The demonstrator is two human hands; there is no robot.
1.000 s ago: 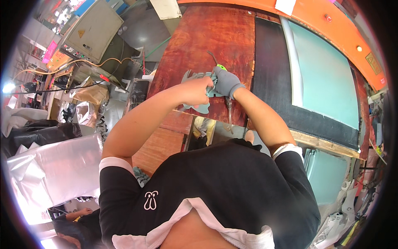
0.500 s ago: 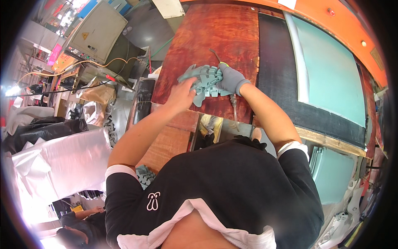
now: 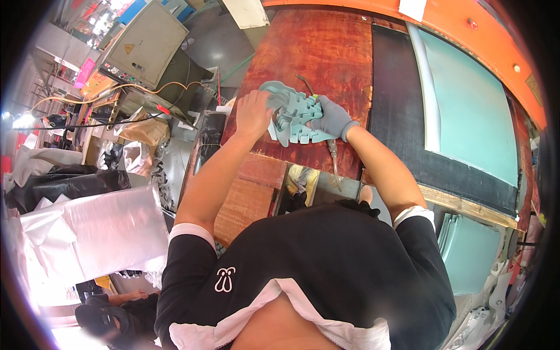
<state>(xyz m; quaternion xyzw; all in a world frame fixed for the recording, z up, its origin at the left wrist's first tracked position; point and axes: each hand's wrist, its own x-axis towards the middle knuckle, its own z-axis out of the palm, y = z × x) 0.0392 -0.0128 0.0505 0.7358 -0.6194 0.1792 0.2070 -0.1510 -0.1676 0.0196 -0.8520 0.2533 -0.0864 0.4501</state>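
Note:
Several teal cut-out sheet pieces [image 3: 296,119] with notched edges, foam-like in look, are bunched between my hands over the reddish-brown board [image 3: 309,44]. My bare left hand [image 3: 254,112] is closed at their left side, where the pieces bend back in curved layers. On their right side my right hand [image 3: 334,119], in a grey glove, grips what looks like an air blow gun [image 3: 306,83]. Its thin bent nozzle shows beyond the glove, and a clear hose [image 3: 334,160] runs from below it toward me. The gloved fingers also touch the pieces, and the gun's body is mostly hidden.
To the right, a large teal sheet [image 3: 466,105] lies on a black board [image 3: 394,87]. An orange machine beam [image 3: 437,17] borders the far side. Left stand a grey control cabinet [image 3: 143,46] and silvery wrapped material [image 3: 105,233]. Another person [image 3: 116,315] is at lower left.
My left hand has moved from lying over the pieces to their left edge, which now bends up and back. My right hand stays on the gun. The whole view has shifted slightly.

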